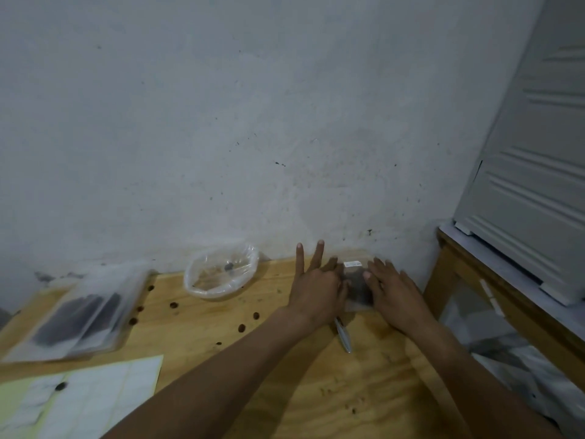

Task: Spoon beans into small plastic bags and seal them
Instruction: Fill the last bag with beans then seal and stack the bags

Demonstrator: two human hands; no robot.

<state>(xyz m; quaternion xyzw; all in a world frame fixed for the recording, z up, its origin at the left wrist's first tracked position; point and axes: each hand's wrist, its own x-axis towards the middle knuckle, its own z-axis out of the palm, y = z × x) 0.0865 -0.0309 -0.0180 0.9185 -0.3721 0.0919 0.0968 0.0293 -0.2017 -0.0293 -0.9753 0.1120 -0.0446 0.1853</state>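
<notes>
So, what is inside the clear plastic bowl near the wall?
The clear plastic bowl looks almost empty: one small dark thing, maybe a bean, lies inside. The blur hides what it is.

Table (pixel 285 369) yellow-tan wood grain, dark brown beans (pixel 241 327) scattered; clear bowl (pixel 221 274); pale yellow label sheet (pixel 79 400); grey speckled wall (pixel 253 122).

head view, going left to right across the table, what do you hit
filled bags → bowl → left hand → small bag → right hand
</notes>
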